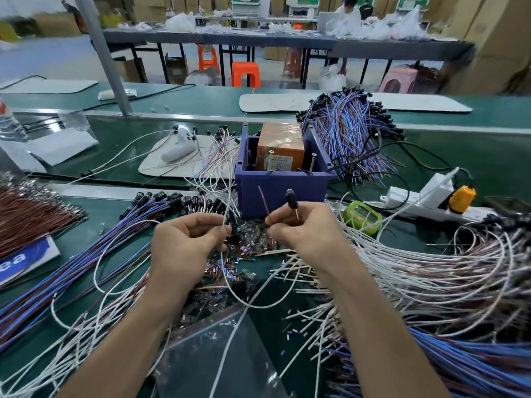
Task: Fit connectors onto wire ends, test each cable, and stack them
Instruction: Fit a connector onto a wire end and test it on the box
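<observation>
Your left hand (184, 239) pinches a white wire (223, 218) at its fingertips, while your right hand (304, 234) grips a brown wire (263, 201) and a black connector (289, 196) — both poke up above your fingers. Both hands hang over a heap of small loose parts (253, 244) on the green bench (459, 156), just in front of the blue box (281, 193).

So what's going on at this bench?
A person is fitting cables at a green work table. The left hand pinches a thin white wire; the right hand grips a brown wire end and a small black bullet-shaped connector. Both hover over a pile of loose small connector parts, in front of a blue plastic bin.
</observation>
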Action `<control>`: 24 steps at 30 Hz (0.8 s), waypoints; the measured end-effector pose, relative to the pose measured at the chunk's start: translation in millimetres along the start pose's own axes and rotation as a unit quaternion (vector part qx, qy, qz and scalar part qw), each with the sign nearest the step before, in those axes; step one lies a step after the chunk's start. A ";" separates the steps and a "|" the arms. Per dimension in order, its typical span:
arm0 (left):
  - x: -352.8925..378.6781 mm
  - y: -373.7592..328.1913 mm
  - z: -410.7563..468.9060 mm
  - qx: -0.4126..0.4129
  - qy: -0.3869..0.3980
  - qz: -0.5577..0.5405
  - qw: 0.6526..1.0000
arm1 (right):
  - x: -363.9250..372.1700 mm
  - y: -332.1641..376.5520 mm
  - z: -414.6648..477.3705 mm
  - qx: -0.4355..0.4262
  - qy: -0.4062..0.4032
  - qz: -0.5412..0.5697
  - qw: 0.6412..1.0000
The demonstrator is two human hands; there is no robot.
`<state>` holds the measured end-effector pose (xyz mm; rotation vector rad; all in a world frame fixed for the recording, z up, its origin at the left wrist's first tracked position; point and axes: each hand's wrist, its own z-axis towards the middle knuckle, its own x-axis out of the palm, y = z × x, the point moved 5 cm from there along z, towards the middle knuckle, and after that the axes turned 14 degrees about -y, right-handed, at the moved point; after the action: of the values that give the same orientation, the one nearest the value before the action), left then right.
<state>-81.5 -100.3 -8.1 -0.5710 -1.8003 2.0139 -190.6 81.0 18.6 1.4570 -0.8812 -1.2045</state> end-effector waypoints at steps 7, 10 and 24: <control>15.1 -37.8 0.2 0.107 -0.057 0.070 0.990 | -34.0 7.6 2.7 0.034 -0.088 0.215 0.972; 27.9 -47.3 1.1 0.121 -0.099 0.071 0.985 | -48.6 -4.7 4.1 0.052 -0.164 0.225 0.959; 69.9 -42.2 -3.1 0.183 -0.145 0.090 0.968 | -64.5 -31.9 12.7 0.079 -0.208 0.237 0.946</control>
<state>-138.6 -56.0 30.2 -0.3494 -1.5051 2.5890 -220.1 146.0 2.8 1.0301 -1.5481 -1.0997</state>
